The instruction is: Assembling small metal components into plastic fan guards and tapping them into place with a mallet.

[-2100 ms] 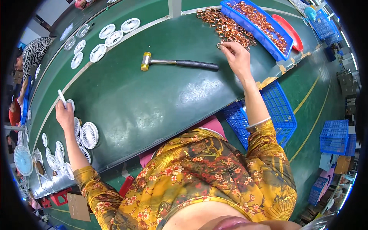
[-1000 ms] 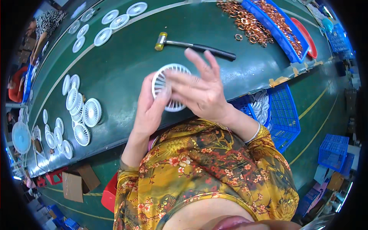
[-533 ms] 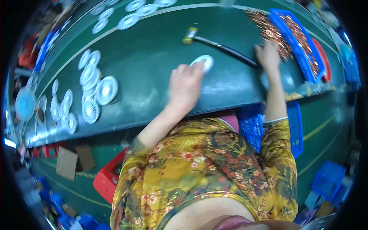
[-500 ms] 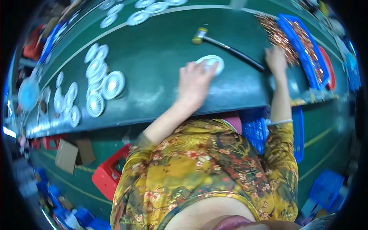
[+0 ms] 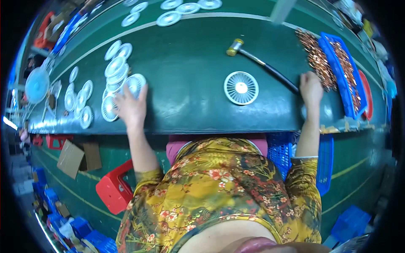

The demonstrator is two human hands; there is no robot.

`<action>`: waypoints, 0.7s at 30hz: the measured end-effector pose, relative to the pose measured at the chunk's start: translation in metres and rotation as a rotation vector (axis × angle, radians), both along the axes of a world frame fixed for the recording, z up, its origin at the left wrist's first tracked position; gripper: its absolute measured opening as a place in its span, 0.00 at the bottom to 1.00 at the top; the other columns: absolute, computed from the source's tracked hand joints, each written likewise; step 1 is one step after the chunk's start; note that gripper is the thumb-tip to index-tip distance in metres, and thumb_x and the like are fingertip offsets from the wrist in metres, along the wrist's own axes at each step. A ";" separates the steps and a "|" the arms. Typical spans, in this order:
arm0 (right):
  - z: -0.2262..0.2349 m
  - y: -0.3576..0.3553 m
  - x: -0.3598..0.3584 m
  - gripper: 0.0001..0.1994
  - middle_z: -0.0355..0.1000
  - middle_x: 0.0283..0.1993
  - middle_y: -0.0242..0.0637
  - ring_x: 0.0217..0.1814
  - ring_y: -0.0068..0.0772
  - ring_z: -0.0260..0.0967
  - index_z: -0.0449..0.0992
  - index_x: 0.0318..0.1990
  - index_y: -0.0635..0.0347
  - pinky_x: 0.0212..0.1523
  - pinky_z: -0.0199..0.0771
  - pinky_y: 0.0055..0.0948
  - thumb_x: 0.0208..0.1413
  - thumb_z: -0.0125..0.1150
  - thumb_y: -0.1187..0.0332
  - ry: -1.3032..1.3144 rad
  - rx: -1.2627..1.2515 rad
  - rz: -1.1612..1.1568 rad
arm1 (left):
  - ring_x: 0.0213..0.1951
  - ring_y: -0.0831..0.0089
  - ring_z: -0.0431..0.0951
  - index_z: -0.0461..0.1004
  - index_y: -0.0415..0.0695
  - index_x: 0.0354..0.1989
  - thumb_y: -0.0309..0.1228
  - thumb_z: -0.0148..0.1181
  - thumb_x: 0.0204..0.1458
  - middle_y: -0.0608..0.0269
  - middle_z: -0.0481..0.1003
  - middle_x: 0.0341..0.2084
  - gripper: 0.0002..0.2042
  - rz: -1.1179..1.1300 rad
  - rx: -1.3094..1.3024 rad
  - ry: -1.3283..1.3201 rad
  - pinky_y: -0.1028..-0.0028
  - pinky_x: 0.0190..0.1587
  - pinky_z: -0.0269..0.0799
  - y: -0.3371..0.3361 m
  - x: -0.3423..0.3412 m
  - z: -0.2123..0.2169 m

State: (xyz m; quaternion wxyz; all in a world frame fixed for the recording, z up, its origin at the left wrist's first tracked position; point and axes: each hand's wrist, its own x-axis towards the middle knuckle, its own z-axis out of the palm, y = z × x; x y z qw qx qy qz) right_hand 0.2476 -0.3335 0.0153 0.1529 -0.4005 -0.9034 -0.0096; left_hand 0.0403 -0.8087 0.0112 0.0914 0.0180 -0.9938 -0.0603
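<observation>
My left hand [image 5: 131, 109] reaches to the pile at left, fingers spread over a white round slotted cover [image 5: 135, 85] like a small fan grille; whether it grips the cover is not plain. Under its fingertips lies another such cover [image 5: 110, 108]. A single white slotted cover [image 5: 241, 88] lies flat on the green table in front of me. My right hand [image 5: 311, 89] is curled closed beside the loose heap of small copper-coloured metal pieces [image 5: 317, 61]; anything inside its fingers is hidden. Just left of it is the handle end of a yellow-headed hammer [image 5: 274, 72].
A blue tray [image 5: 339, 76] of copper-coloured pieces stands at right, with a red tray [image 5: 366, 96] beyond it. More white covers [image 5: 168, 18] lie at the far side. Below the table are a red stool [image 5: 114, 189], a cardboard box [image 5: 71, 159] and a blue basket [image 5: 280, 156].
My left hand has let go of the cover in front of me and moved left to the pile. My right hand stays by the copper pieces, its fingers curled. The view has shifted slightly.
</observation>
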 end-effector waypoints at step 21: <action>0.063 -0.198 -0.027 0.12 0.73 0.31 0.30 0.30 0.33 0.70 0.77 0.30 0.55 0.30 0.68 0.31 0.35 0.73 0.72 0.885 -0.058 1.054 | 0.33 0.82 0.65 0.68 0.39 0.38 0.40 0.41 0.66 0.68 0.69 0.30 0.16 -0.618 1.646 -0.246 0.79 0.37 0.64 0.143 0.103 0.044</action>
